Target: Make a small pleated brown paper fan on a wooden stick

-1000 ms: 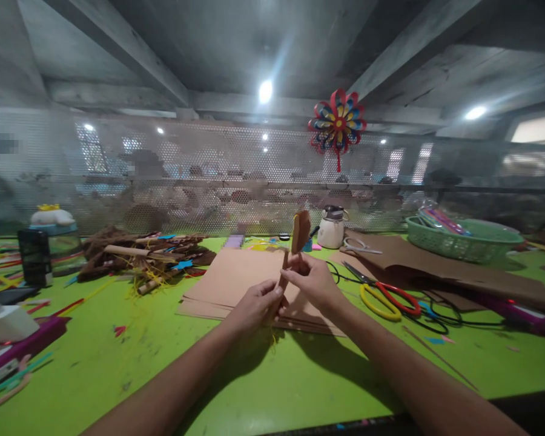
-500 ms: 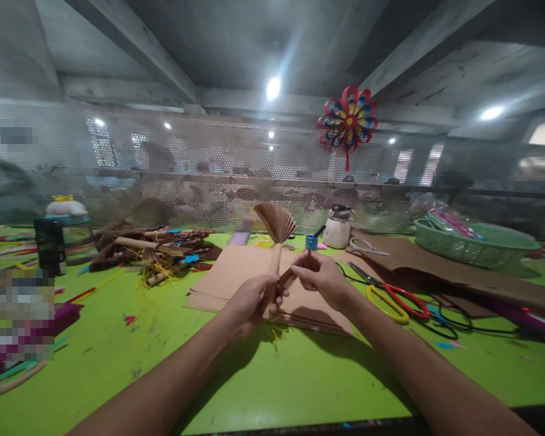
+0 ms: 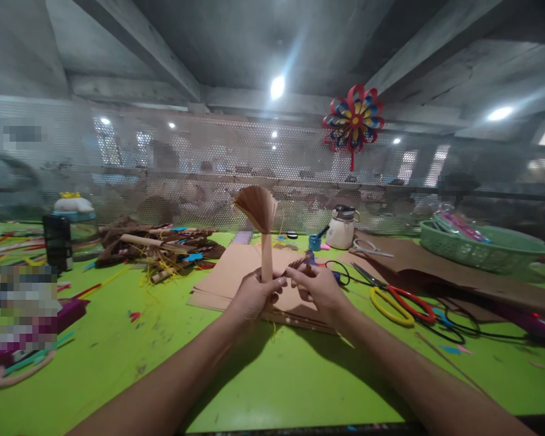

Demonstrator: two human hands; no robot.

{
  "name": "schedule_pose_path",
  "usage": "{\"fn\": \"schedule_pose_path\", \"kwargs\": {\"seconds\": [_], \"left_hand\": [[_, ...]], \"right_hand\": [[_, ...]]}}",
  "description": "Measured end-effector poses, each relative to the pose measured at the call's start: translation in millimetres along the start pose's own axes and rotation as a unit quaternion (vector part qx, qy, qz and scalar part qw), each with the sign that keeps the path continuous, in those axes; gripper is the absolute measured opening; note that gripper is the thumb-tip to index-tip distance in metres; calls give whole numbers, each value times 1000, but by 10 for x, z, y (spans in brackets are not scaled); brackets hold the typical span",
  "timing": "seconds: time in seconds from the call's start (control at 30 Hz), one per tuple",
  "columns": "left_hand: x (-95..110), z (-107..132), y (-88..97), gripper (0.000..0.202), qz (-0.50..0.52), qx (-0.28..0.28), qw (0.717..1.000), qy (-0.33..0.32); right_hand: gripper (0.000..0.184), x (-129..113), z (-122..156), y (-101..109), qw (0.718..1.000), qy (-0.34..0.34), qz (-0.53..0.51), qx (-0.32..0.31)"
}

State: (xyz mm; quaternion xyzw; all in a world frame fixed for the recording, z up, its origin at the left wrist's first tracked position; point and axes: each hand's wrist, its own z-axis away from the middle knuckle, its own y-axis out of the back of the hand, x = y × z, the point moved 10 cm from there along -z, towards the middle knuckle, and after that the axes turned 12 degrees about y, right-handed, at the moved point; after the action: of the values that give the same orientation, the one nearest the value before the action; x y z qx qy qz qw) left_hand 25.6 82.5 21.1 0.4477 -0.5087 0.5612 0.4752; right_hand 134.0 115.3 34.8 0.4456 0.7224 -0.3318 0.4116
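My left hand [image 3: 251, 297] is closed round the lower end of a brown paper fan [image 3: 266, 251], which stands upright with its pleats spread at the top. Between the thumb and fingers of my right hand [image 3: 318, 286] is a smaller pleated piece of brown paper [image 3: 298, 263], close to the fan's stem. The fingers hide part of that piece. Beneath both hands lies a stack of brown paper sheets [image 3: 222, 272]. Yellow string [image 3: 274, 329] hangs below my left hand.
Scissors with red and yellow handles [image 3: 402, 303] lie on the right, amid black cable. A green basket [image 3: 485, 245], a white jug [image 3: 340, 229] and a small blue pot [image 3: 315, 243] stand behind. Folded brown paper pieces [image 3: 161, 245] are heaped at left, near a black phone [image 3: 57, 242].
The fan has turned from leaning with its top rightward to nearly upright, its pleats now further left. The small pleated piece in my right hand has spread and moved slightly away from the stem.
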Motion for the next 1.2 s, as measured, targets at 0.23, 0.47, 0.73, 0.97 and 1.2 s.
{"fn": "schedule_pose_path", "kwargs": {"seconds": [0.23, 0.47, 0.73, 0.97, 1.2], "left_hand": [[57, 3, -67, 21, -53, -8, 998, -39], [-68, 14, -124, 27, 17, -59, 998, 21], [-56, 21, -146, 22, -31, -44, 998, 22], [-88, -56, -141, 18, -44, -59, 997, 8], [-84, -32, -74, 17, -68, -7, 997, 20]], "right_hand": [[32, -19, 56, 74, 996, 14, 65, 66], [33, 27, -12, 127, 998, 12, 19, 56], [31, 18, -27, 93, 998, 32, 41, 31], [25, -250, -18, 11, 981, 129, 145, -15], [15, -372, 96, -116, 930, 231, 280, -62]]}}
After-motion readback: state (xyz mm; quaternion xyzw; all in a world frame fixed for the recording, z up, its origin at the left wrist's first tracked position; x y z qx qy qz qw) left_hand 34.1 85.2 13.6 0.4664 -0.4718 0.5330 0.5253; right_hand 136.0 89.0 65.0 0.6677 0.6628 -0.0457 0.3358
